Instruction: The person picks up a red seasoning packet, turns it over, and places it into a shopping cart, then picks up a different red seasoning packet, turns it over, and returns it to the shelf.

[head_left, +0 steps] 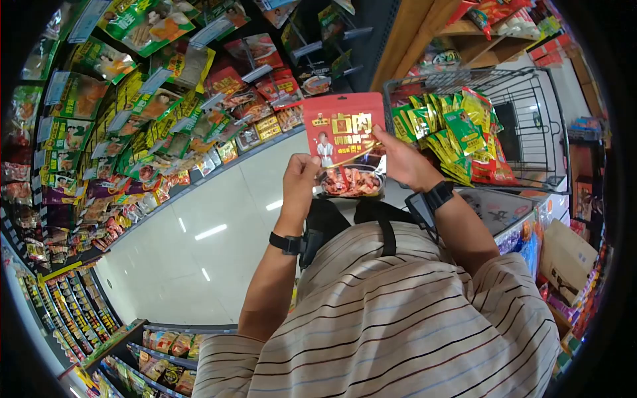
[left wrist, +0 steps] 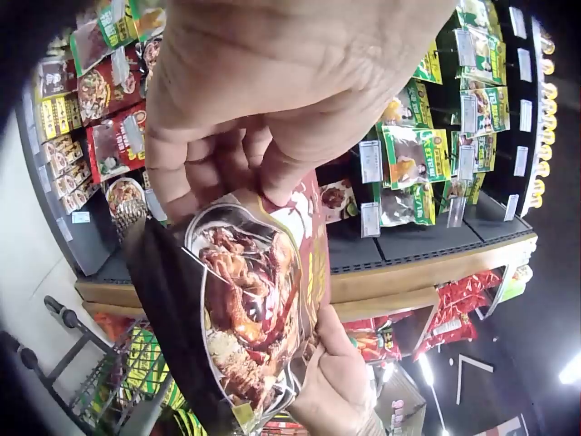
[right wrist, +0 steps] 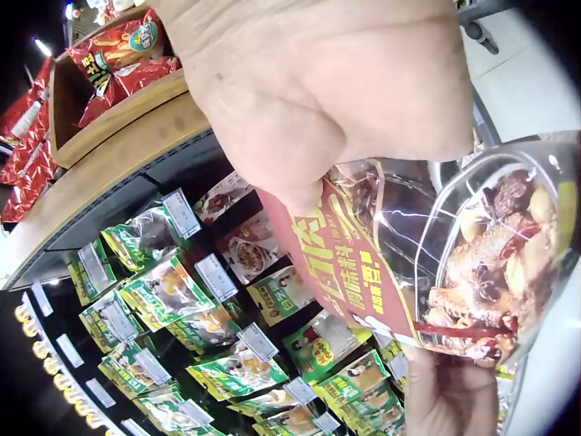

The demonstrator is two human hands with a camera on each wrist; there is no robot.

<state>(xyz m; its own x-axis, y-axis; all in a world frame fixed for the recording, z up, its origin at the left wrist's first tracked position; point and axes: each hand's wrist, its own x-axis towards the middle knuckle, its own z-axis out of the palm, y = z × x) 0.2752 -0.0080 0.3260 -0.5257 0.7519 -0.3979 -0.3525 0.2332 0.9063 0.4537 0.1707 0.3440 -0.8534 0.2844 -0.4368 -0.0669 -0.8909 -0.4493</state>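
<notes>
A red pouch with yellow lettering and a picture of meat in a bowl is held upright before the person's body. The left hand pinches its left edge, thumb on the front. On the other edge, the right hand grips with its thumb on the front. In the left wrist view the left hand holds the pouch by its edge, the bowl picture facing the camera. The right wrist view shows the right hand over the pouch, its thumb against the red part.
A wire shopping cart holding many green and yellow packets and some red ones stands at the right. Shelves with hanging packets line the left. Pale floor tiles lie between them and the person. A cardboard box is at far right.
</notes>
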